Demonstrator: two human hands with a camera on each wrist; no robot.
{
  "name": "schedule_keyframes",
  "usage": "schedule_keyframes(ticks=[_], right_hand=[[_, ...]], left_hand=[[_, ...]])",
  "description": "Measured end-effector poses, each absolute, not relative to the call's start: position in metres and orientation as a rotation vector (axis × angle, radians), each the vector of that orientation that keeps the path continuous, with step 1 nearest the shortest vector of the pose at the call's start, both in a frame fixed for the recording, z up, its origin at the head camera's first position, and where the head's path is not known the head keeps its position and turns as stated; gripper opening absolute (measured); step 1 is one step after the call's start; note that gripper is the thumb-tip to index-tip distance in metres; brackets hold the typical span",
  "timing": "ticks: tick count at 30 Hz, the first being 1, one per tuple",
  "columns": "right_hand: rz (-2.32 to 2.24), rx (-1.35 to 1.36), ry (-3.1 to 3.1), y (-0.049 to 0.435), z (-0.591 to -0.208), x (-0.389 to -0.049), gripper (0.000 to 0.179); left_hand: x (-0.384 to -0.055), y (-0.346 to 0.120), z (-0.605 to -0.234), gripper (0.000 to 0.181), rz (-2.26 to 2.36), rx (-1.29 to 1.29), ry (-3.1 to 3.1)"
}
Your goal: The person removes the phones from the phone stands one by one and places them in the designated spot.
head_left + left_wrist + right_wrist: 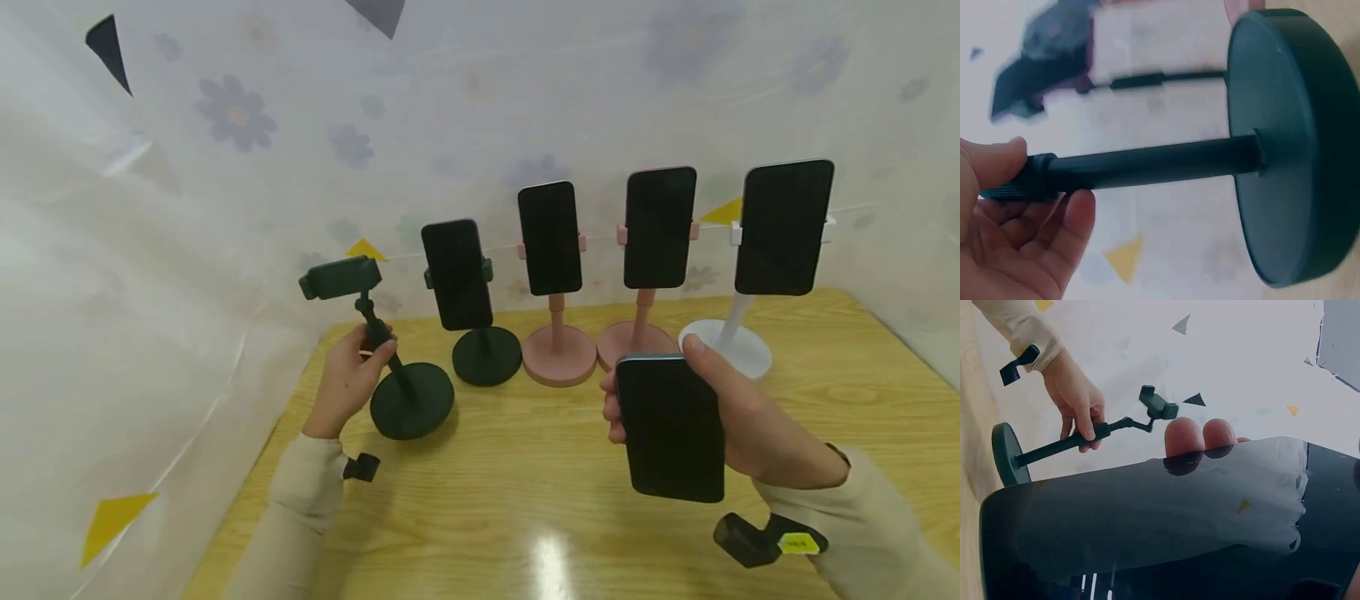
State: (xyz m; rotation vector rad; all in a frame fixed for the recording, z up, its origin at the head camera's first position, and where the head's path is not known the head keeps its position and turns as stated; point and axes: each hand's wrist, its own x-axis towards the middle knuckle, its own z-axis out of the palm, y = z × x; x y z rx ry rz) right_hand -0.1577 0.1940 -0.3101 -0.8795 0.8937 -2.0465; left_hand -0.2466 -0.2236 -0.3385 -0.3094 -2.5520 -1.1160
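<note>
My left hand (347, 379) holds a dark green phone stand (411, 403) by its pole, thumb on one side and fingers on the other. The stand's round base leans, close over the table at the left, and its clamp (341, 278) at the top carries no phone. In the left wrist view the pole (1160, 164) runs straight from the fingertips into the base. A smartphone (671, 429) with a dark screen is gripped in my right hand (750, 421), over the front right of the table. Fingertips (1184, 439) curl over its far edge in the right wrist view.
Along the back of the wooden table (480, 517) stand a second green stand (486, 357), two pink stands (558, 357) and a white stand (750, 350), each with a dark-screened phone in its clamp. A flowered sheet (480, 108) hangs behind and at the left.
</note>
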Motion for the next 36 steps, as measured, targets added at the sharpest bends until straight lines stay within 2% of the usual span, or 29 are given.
schedule_keyframes(ticks=[6,18,36], right_hand=[[-2.062,-0.817,0.954,0.196,-0.310,-0.155,0.065],[-2.034,-0.810,1.037,0.197,-0.320,-0.161,0.062],[-2.000,-0.803,1.108,0.192,-0.334,-0.164,0.062]], left_hand=[[-0.282,-0.245,-0.346,0.032,-1.112,-0.274,-2.558],[-0.319,-0.252,-0.353,0.035,-1.079,-0.240,-2.605],[-0.333,-0.263,-0.365,0.037,-1.145,-0.195,-2.635]])
